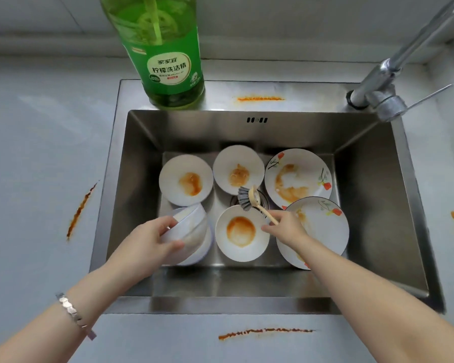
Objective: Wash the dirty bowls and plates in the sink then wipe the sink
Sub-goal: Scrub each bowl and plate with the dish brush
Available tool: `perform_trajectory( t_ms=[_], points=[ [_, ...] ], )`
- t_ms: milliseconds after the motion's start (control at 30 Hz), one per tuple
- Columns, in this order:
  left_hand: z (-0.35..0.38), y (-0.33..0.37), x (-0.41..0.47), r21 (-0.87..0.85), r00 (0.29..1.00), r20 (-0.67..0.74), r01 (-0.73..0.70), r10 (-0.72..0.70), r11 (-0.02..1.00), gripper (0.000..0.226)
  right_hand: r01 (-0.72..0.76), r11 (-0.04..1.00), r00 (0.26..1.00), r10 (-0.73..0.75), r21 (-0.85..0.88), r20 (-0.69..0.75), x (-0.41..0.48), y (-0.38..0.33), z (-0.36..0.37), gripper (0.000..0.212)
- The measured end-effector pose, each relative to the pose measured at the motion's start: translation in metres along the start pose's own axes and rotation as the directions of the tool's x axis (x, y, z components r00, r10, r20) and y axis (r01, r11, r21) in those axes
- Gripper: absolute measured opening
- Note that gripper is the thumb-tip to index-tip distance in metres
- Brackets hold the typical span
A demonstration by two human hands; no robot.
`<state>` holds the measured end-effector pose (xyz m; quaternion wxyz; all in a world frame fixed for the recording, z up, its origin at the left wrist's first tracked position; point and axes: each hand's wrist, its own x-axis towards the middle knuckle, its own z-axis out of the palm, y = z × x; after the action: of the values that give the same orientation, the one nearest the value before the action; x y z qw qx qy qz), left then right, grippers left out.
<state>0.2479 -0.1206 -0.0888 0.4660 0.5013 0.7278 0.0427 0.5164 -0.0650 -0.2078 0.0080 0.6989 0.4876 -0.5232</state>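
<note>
Gripping a tilted bowl (192, 231), left hand (152, 239); right hand (286, 226) pinching brush (252, 200)

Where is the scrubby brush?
The brush is in the right hand, over the middle of the sink, its bristles just behind the front middle bowl.

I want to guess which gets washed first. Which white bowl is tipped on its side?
The bowl at the sink's front left, gripped by the left hand. It is tilted sideways; the other bowls sit upright, showing orange sauce.
</note>
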Motion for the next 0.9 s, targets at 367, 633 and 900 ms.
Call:
perform_trajectory(
  t_ms=[367, 633, 900],
  points=[
    [0.014, -0.029, 0.007, 0.032, 0.999, 0.037, -0.034, 0.033, 0.999, 0.011, -0.086, 0.990, 0.984, 0.066, -0.114, -0.167, 0.023, 0.011, 0.031, 0.022],
    [0.025, -0.027, -0.005, 0.054, 0.999, 0.024, -0.034, 0.033, 0.998, 0.016, -0.111, 0.991, 0.976, 0.122, 0.068, -0.182, -0.009, 0.015, 0.002, 0.015],
    [0.071, 0.025, 0.020, 0.395, 0.971, 0.045, -0.234, 0.235, 0.888, 0.016, -0.047, 0.978, 0.949, 0.107, 0.203, -0.295, -0.066, 0.034, -0.091, 0.033]
  ],
)
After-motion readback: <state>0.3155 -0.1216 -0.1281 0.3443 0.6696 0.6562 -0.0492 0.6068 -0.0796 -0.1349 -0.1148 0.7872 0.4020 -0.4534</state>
